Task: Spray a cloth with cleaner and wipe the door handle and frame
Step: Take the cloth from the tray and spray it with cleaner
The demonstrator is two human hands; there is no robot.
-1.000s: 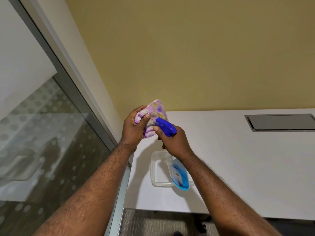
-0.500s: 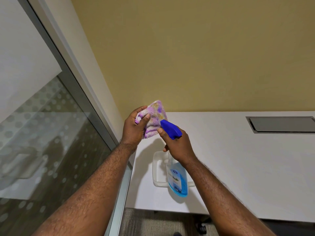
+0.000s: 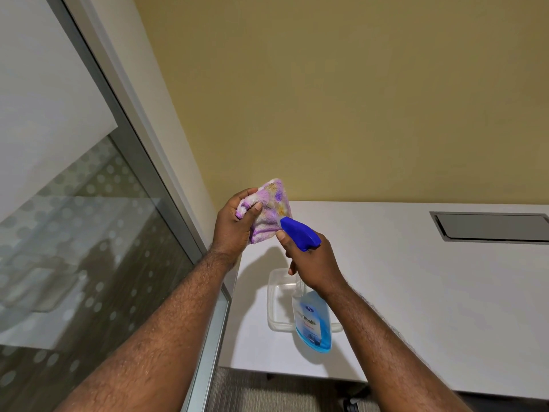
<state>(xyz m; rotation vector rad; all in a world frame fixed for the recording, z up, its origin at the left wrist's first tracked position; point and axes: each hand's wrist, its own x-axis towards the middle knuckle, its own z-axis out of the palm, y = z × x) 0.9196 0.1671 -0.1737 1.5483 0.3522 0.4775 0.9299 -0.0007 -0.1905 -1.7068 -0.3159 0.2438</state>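
My left hand (image 3: pixel 234 226) grips a folded purple, white and yellow cloth (image 3: pixel 271 208) held up in front of me. My right hand (image 3: pixel 312 263) holds a spray bottle (image 3: pixel 312 319) of blue cleaner by its neck, index finger on the trigger. The bottle's blue spray head (image 3: pixel 300 233) points at the cloth and nearly touches it. A grey metal frame (image 3: pixel 130 135) with a dotted glass panel (image 3: pixel 74 248) runs along the left. No door handle is visible.
A white desk (image 3: pixel 416 292) stands below my hands against a yellow wall. On it sits a clear plastic tray (image 3: pixel 277 292) under the bottle, and a grey cable hatch (image 3: pixel 490 227) lies at the right. Carpet shows below the desk's front edge.
My right hand with the spray bottle has shifted slightly right and the bottle hangs more upright. The cloth stays held in my left hand.
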